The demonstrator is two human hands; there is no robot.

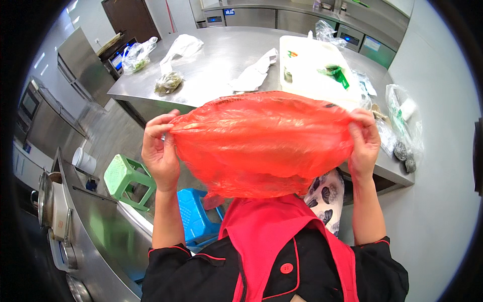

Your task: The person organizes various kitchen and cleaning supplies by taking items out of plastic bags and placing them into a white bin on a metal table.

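Note:
A red plastic bag (260, 143) is stretched wide between my two hands, in front of my chest. My left hand (162, 151) pinches its upper left corner between thumb and fingers. At the opposite corner my right hand (364, 143) grips the bag the same way. Beyond the bag's upper edge is a steel table (219, 45). On that table a white plastic tray (283, 68) holds green and white packaging. To the tray's left lies a crumpled white plastic bag (256, 71). The bag hides the table's near edge in the middle.
Clear bags (402, 109) and dark scouring balls (400, 151) sit at the table's right end. A bag of greens (137, 56) and a bundle of plant matter (168, 82) lie at the left. Green (120, 173) and blue (194, 215) stools stand below, beside a steel counter (102, 264).

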